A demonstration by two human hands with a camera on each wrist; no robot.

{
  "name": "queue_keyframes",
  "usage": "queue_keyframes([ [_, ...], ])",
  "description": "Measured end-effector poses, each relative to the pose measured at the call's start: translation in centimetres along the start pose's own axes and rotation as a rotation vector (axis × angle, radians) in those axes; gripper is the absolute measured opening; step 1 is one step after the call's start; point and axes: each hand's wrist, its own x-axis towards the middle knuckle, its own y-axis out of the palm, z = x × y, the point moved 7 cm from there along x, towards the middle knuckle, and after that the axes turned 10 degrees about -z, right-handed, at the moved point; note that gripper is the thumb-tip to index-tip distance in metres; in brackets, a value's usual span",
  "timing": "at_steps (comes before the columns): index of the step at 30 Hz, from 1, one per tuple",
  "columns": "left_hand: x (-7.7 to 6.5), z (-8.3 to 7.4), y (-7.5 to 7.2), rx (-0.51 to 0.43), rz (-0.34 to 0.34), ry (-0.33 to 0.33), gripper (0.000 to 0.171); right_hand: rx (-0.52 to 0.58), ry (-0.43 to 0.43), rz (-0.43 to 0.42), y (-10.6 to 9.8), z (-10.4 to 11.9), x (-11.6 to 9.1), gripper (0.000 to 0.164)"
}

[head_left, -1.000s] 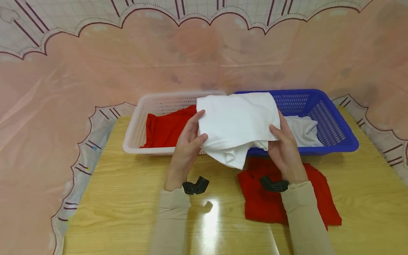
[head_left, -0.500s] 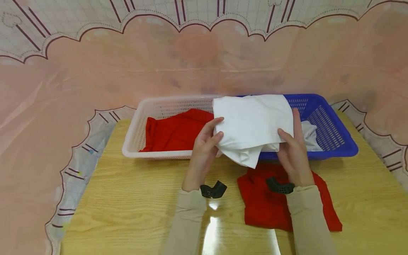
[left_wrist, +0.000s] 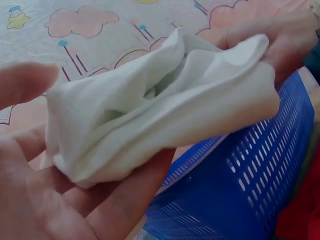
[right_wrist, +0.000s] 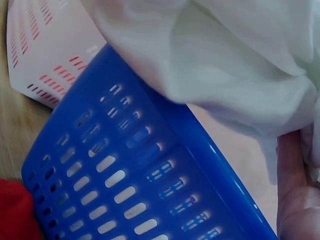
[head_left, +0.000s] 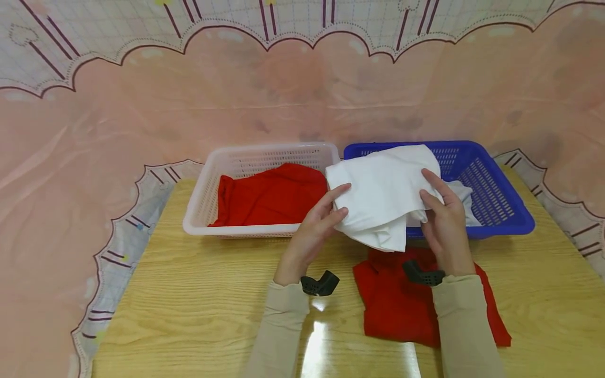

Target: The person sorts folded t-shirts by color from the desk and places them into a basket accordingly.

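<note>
A folded white cloth garment (head_left: 385, 186) is held up between both hands, over the near left part of the blue basket (head_left: 508, 210). My left hand (head_left: 314, 231) grips its left end, thumb and forefinger on top and other fingers beneath, as the left wrist view shows. At the opposite end my right hand (head_left: 446, 220) holds it, thumb and a finger over the top face. A loose corner hangs from its near side. Inside the blue basket lies another pale cloth (head_left: 465, 202), partly hidden by the right hand and the held garment.
A white basket (head_left: 203, 210) with a red cloth (head_left: 269, 197) in it stands left of the blue one. Another red garment (head_left: 397, 310) lies on the wooden table (head_left: 198, 304) in front of the blue basket, under the right forearm. A patterned pink sheet (head_left: 293, 94) covers the background.
Both hands have carried the white garment to the right, from between the baskets to over the blue one. It now tilts slightly, and the right hand's fingers have come over its top.
</note>
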Motion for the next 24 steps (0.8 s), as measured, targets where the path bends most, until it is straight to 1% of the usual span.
queue_keyframes([
  [2,0.2,0.8,-0.3,0.008,-0.008,-0.024,0.046,0.005,0.002,-0.007,-0.1,0.1,0.1,0.044],
  [5,0.5,1.7,-0.8,0.032,-0.059,-0.054,0.040,0.019,0.002,-0.009,-0.3,0.2,0.2,0.044],
  [8,0.6,2.2,-1.1,0.053,-0.104,-0.075,0.035,0.035,0.005,-0.014,-0.5,0.3,0.2,0.045],
  [11,0.7,2.5,-1.1,0.072,-0.130,-0.081,0.032,0.033,-0.013,-0.024,-0.7,0.6,0.2,0.045],
  [16,0.7,2.6,-0.7,0.129,-0.165,-0.055,0.033,-0.022,-0.068,-0.069,-1.0,1.0,0.3,0.043],
  [19,0.8,2.6,-0.2,0.208,-0.168,-0.020,0.035,-0.051,-0.092,-0.104,-1.3,1.3,0.4,0.042],
  [21,0.7,2.6,0.2,0.267,-0.156,0.010,0.037,-0.076,-0.100,-0.126,-1.6,1.4,0.4,0.041],
  [24,0.8,2.7,0.7,0.357,-0.148,0.051,0.037,-0.137,-0.100,-0.152,-1.9,1.4,0.5,0.040],
])
